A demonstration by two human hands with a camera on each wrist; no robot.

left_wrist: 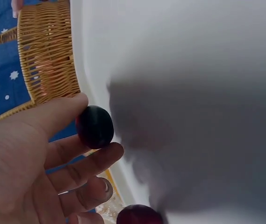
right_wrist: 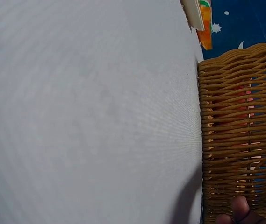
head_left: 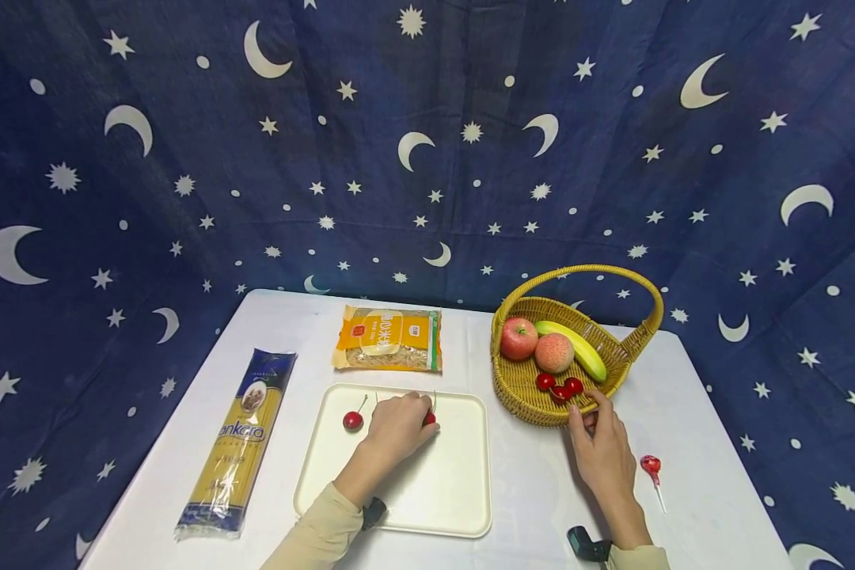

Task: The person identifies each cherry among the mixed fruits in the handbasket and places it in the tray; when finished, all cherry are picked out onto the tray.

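Over the cream tray [head_left: 463, 507], my left hand [head_left: 397, 427] pinches a dark red cherry [left_wrist: 95, 127] between thumb and fingers; its stem points up. Another cherry [head_left: 352, 420] lies on the tray to the left of that hand. A further stem shows behind the knuckles, its fruit hidden. At the front rim of the wicker basket [head_left: 523, 408], my right hand [head_left: 604, 451] grips the edge with thumb and forefinger. Inside the basket are an apple [head_left: 518, 339], a peach [head_left: 554, 353], a banana [head_left: 577, 348] and three cherries [head_left: 560, 393].
A pack of spaghetti [head_left: 235, 443] lies left of the tray. Behind the tray is an orange bag of noodles [head_left: 388, 340]. A red lollipop [head_left: 651, 469] lies right of my right hand. The basket's tall handle [head_left: 584, 269] arches above the fruit.
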